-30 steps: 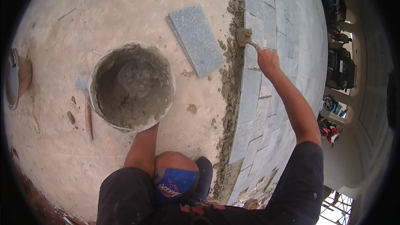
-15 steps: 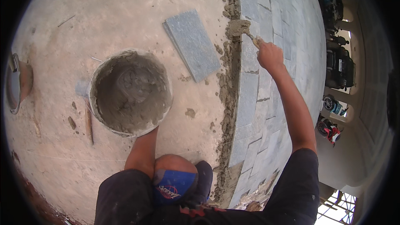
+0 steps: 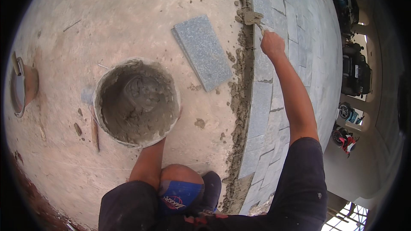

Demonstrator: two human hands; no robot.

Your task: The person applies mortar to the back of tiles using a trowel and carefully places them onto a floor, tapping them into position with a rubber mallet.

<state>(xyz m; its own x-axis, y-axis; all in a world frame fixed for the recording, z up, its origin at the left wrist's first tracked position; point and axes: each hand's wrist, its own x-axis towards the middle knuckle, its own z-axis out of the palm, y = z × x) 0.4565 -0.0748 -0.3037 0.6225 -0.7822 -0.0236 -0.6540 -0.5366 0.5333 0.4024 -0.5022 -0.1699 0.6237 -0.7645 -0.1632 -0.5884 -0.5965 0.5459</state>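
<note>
My right hand point(image 3: 272, 44) is closed around the handle of a trowel point(image 3: 262, 27). Wet mortar point(image 3: 253, 17) covers its blade, which is over the mortar strip point(image 3: 242, 66) along the edge of the grey stone paving. My left forearm point(image 3: 149, 161) runs up to a bucket point(image 3: 172, 125) with wet mortar inside, clinging to its walls and heaped at the bottom. Behind the bucket my left hand is hidden, apart from what may be a sliver of skin at the right rim. Grey rectangular stone slabs point(image 3: 204, 52) lie stacked to the bucket's right.
Laid grey pavers point(image 3: 260, 111) cover the ground at right. A hammer with a wooden handle point(image 3: 95, 134) lies beside the bucket, and another bucket point(image 3: 31, 83) stands at far left. A thin string point(image 3: 85, 167) crosses low in front. Parked vehicles point(image 3: 356, 70) line the far right.
The view has shifted slightly, so most things sit a little lower and further right. My right hand and the trowel are still at the mortar strip, the blade slightly farther along it.
</note>
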